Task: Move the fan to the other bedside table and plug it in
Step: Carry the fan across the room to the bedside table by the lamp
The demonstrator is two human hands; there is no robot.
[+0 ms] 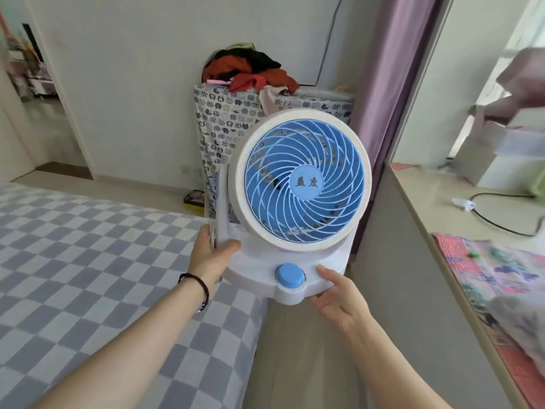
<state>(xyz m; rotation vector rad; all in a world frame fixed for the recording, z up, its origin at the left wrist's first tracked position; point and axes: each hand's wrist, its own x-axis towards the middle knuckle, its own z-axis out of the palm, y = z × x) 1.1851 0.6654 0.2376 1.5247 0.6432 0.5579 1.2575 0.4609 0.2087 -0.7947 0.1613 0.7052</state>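
Head view shows the fan carried in the air, clear of every surface, with its blue grille facing the camera and tilted slightly back. All positions below are given relative to the fan.

Left of the fan lies the bed with its grey checked cover; the fan's base overhangs the bed's near corner. The left hand closes on the left edge of the base where the white support arm rises, thumb on the front face and fingers wrapped behind, out of sight. Keep this grip low on the base, not on the grille ring, which may pivot.

Below the grille, the blue knob sits at the centre of the base front. Keep both thumbs off it during the carry.

Right of the knob, the right hand supports the base from beneath, thumb laid on the top face and fingers curled under the rim. Bear the weight here and steady with the left hand.

Behind the fan stands a cloth-covered cabinet with a pile of clothes on top. Right of the fan runs a window ledge with a black cable lying on it.

The fan's own cord and plug are not visible. Locate them before walking, since a trailing cord could snag. The destination table is not in view; judged from this, the carry is under way and placing and plugging in remain.
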